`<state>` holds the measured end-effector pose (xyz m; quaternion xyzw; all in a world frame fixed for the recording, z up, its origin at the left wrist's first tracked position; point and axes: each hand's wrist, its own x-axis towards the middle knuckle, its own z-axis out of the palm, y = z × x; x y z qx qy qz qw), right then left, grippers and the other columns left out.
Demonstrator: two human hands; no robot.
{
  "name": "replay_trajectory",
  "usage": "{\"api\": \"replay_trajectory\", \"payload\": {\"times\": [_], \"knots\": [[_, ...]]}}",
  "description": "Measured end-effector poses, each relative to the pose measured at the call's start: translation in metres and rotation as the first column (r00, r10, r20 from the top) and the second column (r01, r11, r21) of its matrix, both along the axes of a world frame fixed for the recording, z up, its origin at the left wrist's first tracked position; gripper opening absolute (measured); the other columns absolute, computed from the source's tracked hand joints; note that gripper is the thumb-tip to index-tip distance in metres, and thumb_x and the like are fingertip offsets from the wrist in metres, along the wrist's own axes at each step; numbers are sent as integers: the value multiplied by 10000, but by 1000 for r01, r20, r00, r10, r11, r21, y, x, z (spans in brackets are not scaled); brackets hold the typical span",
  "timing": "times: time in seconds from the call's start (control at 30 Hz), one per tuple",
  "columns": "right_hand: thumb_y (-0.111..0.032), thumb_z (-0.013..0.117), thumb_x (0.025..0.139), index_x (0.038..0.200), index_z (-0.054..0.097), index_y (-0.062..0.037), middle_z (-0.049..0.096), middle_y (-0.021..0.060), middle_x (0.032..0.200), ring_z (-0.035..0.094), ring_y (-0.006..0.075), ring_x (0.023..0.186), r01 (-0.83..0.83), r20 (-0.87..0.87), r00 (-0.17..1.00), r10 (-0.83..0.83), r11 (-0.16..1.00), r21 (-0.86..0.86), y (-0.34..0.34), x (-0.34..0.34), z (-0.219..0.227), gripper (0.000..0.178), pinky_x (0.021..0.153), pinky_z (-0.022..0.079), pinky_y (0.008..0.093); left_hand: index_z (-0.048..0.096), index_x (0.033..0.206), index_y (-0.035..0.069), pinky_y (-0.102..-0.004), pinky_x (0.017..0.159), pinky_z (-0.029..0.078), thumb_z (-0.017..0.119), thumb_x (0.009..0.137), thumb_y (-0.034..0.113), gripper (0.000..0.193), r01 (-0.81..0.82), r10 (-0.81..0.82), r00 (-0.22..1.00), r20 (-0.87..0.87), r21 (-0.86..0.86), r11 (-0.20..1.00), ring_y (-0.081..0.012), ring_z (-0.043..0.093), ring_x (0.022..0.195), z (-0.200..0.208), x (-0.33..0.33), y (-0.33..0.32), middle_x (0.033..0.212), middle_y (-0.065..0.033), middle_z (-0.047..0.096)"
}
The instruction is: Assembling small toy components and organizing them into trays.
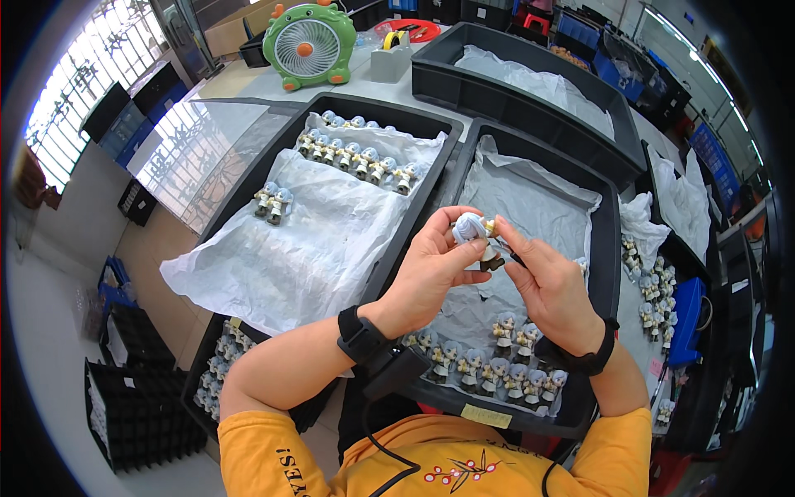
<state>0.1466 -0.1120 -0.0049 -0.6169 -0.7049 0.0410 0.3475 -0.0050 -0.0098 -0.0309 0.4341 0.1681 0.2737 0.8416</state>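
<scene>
A small doll figurine (469,229) with pale hair, a white outfit and dark boots is gripped between the thumb and fingers of my left hand (432,258). My right hand (546,286) is closed in a pinch at the figurine's right side, fingertips against it. Something small and dark shows between those fingers, too hidden to name. Below both hands lies a black tray (610,248) lined with white paper. Similar figurines (491,377) stand in rows along its near end.
To the left, another black tray (431,186) holds rows of figurines at its far end and a pair apart. Behind stand a green fan (308,45), a tape dispenser (391,62) and a large black bin (530,91). More figurines (657,298) lie at right, beside a blue bin (686,323).
</scene>
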Motion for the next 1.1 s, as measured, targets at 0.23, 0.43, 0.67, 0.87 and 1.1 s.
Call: {"api": "replay_trajectory", "payload": {"times": [0.23,0.43,0.67,0.87,1.1], "knots": [[-110,617,813,1313,468,-167,504,59,724,561,242,536,80,196,977,-81,997,13,-2,-2,3,525,479,457,330,415,1169,93,-319,764,526,537,893,94,302,-22,22,1000,2,-13,1000,-102,576,934,1,1,-1,1030,-25,553],[-120,648,783,1305,481,-174,469,40,701,552,212,532,106,293,950,-110,994,31,-1,-2,4,551,472,450,320,415,1168,92,-310,758,526,535,895,91,298,-19,19,1000,5,-12,1000,-103,576,930,0,1,0,1033,-27,553],[-125,645,784,1302,486,-178,466,35,702,549,204,543,112,335,935,-117,993,33,-3,-2,5,544,476,443,316,416,1167,92,-308,751,531,536,894,88,298,-31,31,999,-14,-9,999,-103,576,929,1,1,-2,1031,-27,553],[-122,640,787,1293,496,-178,471,36,704,549,209,547,103,314,943,-109,994,36,-2,-2,4,529,482,440,322,418,1165,88,-307,749,532,536,893,92,296,-26,26,1000,-12,-8,1000,-101,576,924,0,0,-2,1027,-25,552],[-116,642,782,1275,516,-185,476,34,699,550,207,548,115,316,940,-124,992,48,-2,-1,4,513,482,439,320,421,1167,90,-315,748,533,532,890,93,299,-33,33,999,-33,-1,999,-104,578,923,2,2,-2,1037,-33,546]]}}
